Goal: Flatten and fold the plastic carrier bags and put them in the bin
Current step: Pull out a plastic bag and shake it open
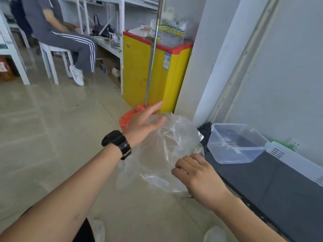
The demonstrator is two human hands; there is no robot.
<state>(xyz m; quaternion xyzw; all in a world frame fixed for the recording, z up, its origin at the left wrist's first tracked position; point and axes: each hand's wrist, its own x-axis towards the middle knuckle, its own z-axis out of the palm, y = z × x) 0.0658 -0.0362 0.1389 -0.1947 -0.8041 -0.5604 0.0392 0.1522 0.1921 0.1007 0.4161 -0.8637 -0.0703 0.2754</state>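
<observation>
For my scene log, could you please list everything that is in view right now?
clear plastic bag: one, transparent, between the two hands
red plastic bag: one, orange-red, on the floor at the pole's foot
clear bin: one, transparent, on the dark grey unit
dark grey unit: one, dark grey, along the right wall
chest freezer: one, yellow with red rim, centre back
metal pole: one, silver, upright before the freezer
seated person: one, grey clothes, on a white chair, back left
watch: one, black, left wrist
left hand: fingers straight, at the bag's top
right hand: fingers curled at the bag's near edge
</observation>
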